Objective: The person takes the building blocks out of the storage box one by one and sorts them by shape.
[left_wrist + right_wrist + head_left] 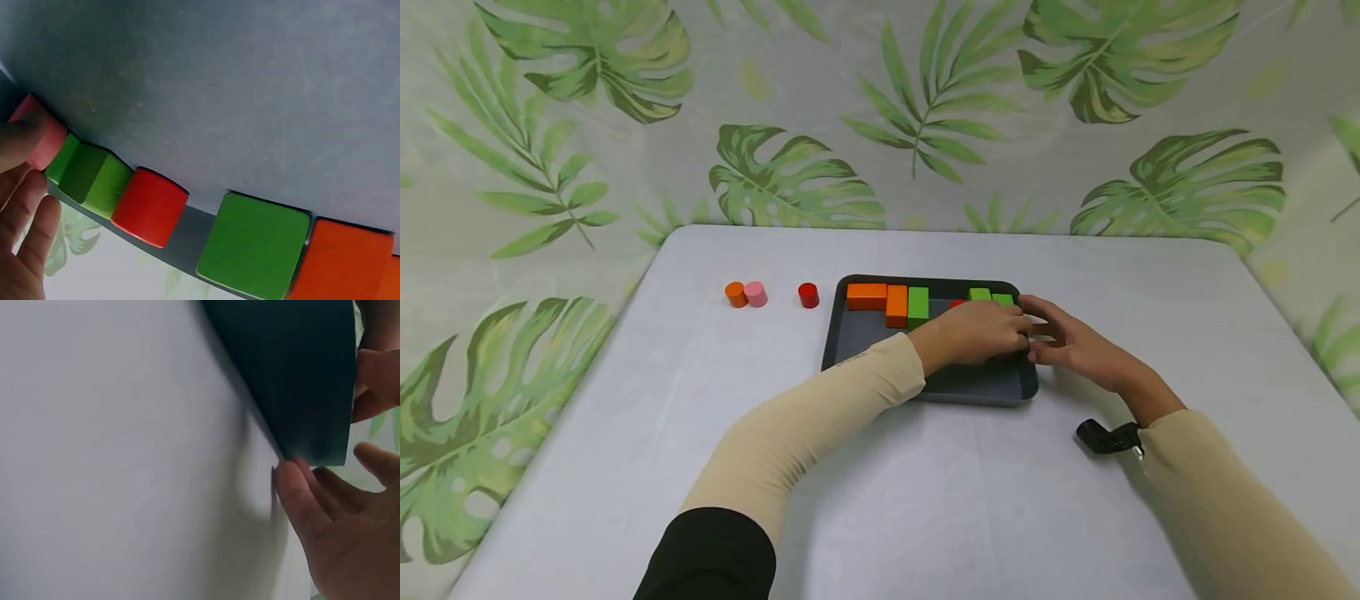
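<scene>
The tray (865, 337) is the landmark: the pinkish-red cylinder (51, 147) stands just inside its right end, close to the far right corner, at the end of the row along the far wall. The left hand (988, 333) reaches across the tray and is the nearer one; the cylinder lies between its thumb and fingers, so it looks to be pinching it. The cylinder's long axis seems to run up from the tray floor, though the thumb covers part of it. On the tray's inner side of it come green pieces (94, 178), then a red cylinder (150, 206), a green block (918, 308) and two orange blocks (867, 297). The right hand (1078, 343) is just outside the tray's right end, its fingers spread, a fingertip touching the outer corner; the cylinder lies to its left, across the wall from it. Left of the tray, on the white tabletop (925, 483), stand another red cylinder (808, 295), nearest the tray, and farther out a pink cylinder (756, 293) beside an orange one (736, 294).
</scene>
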### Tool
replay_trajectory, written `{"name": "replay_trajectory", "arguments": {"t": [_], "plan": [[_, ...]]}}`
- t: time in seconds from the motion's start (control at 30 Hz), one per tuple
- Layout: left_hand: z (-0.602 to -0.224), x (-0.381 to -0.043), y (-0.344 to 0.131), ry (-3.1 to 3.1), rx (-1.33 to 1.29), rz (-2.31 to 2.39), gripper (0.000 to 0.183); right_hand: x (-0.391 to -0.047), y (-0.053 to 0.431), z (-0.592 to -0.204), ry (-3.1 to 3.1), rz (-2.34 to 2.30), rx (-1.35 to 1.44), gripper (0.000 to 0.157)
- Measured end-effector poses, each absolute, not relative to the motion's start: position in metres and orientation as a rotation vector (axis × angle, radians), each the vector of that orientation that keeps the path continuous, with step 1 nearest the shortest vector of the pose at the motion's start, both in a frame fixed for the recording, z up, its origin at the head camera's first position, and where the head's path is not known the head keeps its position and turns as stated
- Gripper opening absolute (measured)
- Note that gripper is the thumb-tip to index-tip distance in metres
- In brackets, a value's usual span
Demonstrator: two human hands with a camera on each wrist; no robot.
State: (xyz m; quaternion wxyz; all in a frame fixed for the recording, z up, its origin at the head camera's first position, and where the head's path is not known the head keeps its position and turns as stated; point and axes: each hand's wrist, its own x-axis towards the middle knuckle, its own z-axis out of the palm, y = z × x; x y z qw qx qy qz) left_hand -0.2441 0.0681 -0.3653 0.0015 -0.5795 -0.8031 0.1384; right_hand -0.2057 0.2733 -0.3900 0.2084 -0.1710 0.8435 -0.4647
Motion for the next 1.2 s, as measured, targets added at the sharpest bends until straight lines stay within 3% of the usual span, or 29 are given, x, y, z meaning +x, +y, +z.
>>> {"name": "replay_trajectory", "arguments": {"t": [0.7,1.0,1.2], "plan": [[-0.361,-0.247,0.053,-2.631,-1.749,0.24,0.031,-0.221,0.271,-0.399,2.19,-1.48,-0.388,0.08],[-0.332,-0.245,0.021,-2.684,-1.631,-0.271,0.021,-0.222,0.271,-0.401,2.176,-1.478,-0.363,0.081],[-0.314,-0.24,-0.025,-2.651,-1.515,-0.562,0.036,-0.222,0.269,-0.4,2.167,-1.474,-0.32,0.089]]}}
